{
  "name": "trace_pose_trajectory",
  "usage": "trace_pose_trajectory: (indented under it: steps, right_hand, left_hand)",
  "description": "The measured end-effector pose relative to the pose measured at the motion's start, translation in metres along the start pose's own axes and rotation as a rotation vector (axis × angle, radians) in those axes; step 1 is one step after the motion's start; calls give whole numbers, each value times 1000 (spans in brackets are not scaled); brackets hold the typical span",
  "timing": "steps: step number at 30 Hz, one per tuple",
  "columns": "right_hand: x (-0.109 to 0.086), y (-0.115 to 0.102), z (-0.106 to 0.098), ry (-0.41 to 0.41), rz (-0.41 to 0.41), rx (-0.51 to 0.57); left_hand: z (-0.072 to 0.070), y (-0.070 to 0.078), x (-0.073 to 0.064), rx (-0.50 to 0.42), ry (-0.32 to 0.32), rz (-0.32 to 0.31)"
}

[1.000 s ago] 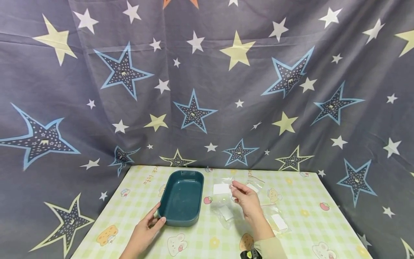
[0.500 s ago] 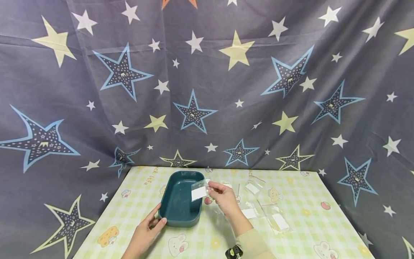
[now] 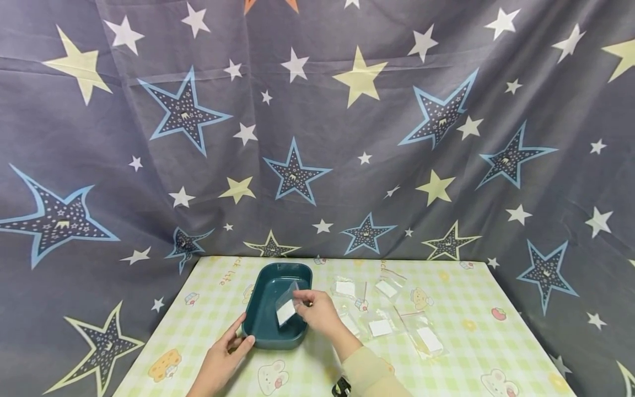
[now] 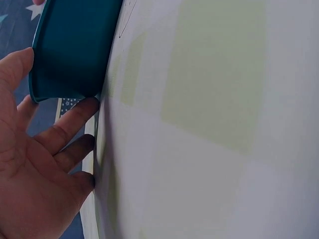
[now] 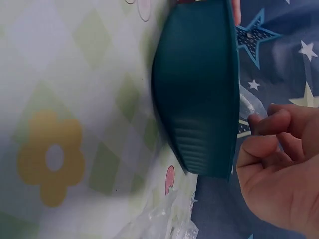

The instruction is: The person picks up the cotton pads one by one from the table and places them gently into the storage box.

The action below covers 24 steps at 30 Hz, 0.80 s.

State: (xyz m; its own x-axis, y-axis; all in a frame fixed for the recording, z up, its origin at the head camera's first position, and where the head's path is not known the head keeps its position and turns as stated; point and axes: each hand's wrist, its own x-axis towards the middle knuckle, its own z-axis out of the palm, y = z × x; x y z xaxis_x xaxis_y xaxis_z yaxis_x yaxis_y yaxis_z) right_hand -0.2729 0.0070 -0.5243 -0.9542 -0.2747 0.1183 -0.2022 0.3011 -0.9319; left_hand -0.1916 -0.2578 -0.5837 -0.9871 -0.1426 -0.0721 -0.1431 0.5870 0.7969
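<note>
A dark teal rectangular dish (image 3: pixel 268 300) stands left of the table's middle in the head view. At its near left corner my left hand (image 3: pixel 221 355) holds it, thumb at the near rim and index finger along the left side. In the left wrist view, the other fingers (image 4: pixel 75 154) reach down to the tabletop. My right hand (image 3: pixel 322 314) pinches the upper edge of a small clear plastic bag (image 3: pixel 286 310) with a white label. This bag hangs tilted over the dish's inside. The right wrist view shows it partly behind the dish wall (image 5: pixel 199 89).
Several similar clear bags with white labels, such as the far right bag (image 3: pixel 387 288) and the near right bag (image 3: pixel 428 339), lie right of the dish. A green checked cloth (image 3: pixel 476 353) covers the table. A grey star-patterned curtain (image 3: pixel 317 121) hangs behind it.
My right hand has carried the bag leftward from the other bags to above the dish, and the bag has tilted. My left hand stays at the dish's corner.
</note>
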Motion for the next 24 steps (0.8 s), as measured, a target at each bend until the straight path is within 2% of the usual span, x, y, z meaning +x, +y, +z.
trace_pose_trajectory:
  steps: [9,15,24]
  right_hand:
    - [-2,-6,8,-58,-19,-197]
    - [-3,-8,11,-73,-18,-220]
    - [2,-4,11,-22,-66,-307]
  left_hand:
    - [2,1,1,3,8,-12]
    - [3,-2,1,-8,1,-6]
    - [3,0,1,-2,0,-28]
